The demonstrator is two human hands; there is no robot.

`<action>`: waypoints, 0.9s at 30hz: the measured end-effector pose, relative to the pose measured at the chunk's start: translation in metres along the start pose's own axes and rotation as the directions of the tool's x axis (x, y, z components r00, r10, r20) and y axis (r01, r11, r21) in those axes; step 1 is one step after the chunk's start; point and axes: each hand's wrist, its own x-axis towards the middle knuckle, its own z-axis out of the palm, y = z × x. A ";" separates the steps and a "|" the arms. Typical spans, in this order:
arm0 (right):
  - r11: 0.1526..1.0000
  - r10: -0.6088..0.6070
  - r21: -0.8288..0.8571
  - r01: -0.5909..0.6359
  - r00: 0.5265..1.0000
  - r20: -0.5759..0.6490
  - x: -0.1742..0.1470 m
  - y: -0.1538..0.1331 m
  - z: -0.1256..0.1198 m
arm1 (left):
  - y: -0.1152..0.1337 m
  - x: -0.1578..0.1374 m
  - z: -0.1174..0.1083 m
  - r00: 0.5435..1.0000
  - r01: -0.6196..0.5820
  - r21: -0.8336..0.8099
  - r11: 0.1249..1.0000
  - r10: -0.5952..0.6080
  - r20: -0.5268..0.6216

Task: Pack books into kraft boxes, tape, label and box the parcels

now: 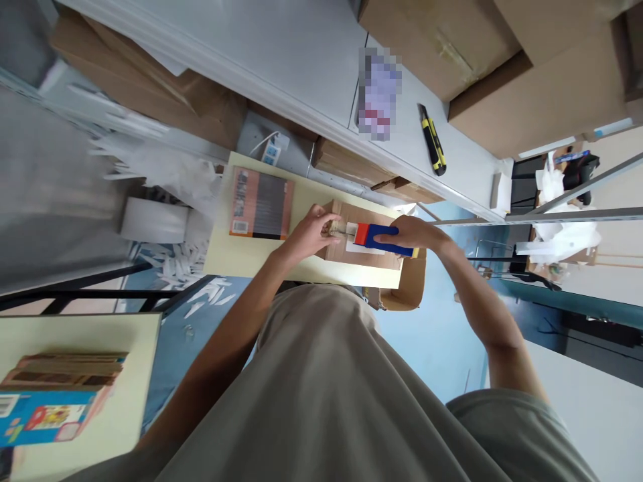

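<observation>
On the pale yellow table (221,258) lies a closed cardboard box (346,213) with a white label (354,231) on top. My right hand (409,234) is closed around a flat blue object with a red end (369,235) and a bit of yellow at its other end, held over the box. I cannot tell what kind of thing it is. A thin dark line runs from its red end towards my left hand (314,233). That hand's fingers are curled in a pinch at the box's left end; what is between them is unclear.
Left of the box lies a book (261,204). A grey shelf (301,53) beyond the table carries a yellow-black utility knife (433,140), a blurred-out item (378,97) and cardboard boxes (547,87). An open carton (414,281) stands below right. More books (55,408) lie on the lower-left table.
</observation>
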 end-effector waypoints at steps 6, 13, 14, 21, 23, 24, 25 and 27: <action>1.000 -0.015 -0.009 0.015 0.999 -0.048 0.015 0.011 0.017 | -0.001 -0.010 0.007 0.986 0.092 -0.167 0.982 -0.114 -0.123; 0.987 -0.158 -0.053 0.152 0.980 -0.123 0.029 0.032 0.029 | 0.031 -0.020 0.056 0.762 0.295 -0.235 0.926 -0.376 -0.528; 0.985 -0.167 -0.057 0.160 0.977 -0.134 0.031 0.033 0.032 | 0.035 -0.019 0.063 0.727 0.328 -0.182 0.927 -0.371 -0.578; 0.951 -0.303 0.009 0.310 0.935 -0.183 0.023 0.049 0.036 | 0.024 -0.018 0.075 0.646 0.379 0.003 0.926 -0.262 -0.716; 0.936 -0.337 0.047 0.350 0.925 -0.176 0.006 0.079 0.030 | 0.019 -0.018 0.074 0.639 0.380 0.029 0.925 -0.240 -0.731; 0.931 -0.341 0.078 0.357 0.926 -0.163 -0.004 0.100 0.026 | 0.018 -0.017 0.073 0.635 0.384 0.042 0.922 -0.231 -0.737; 0.929 -0.334 0.117 0.352 0.931 -0.149 -0.015 0.123 0.023 | 0.017 -0.016 0.073 0.633 0.389 0.052 0.920 -0.225 -0.741; 0.928 -0.296 0.192 0.320 0.944 -0.146 -0.034 0.173 0.019 | 0.017 -0.014 0.074 0.632 0.405 0.069 0.912 -0.225 -0.742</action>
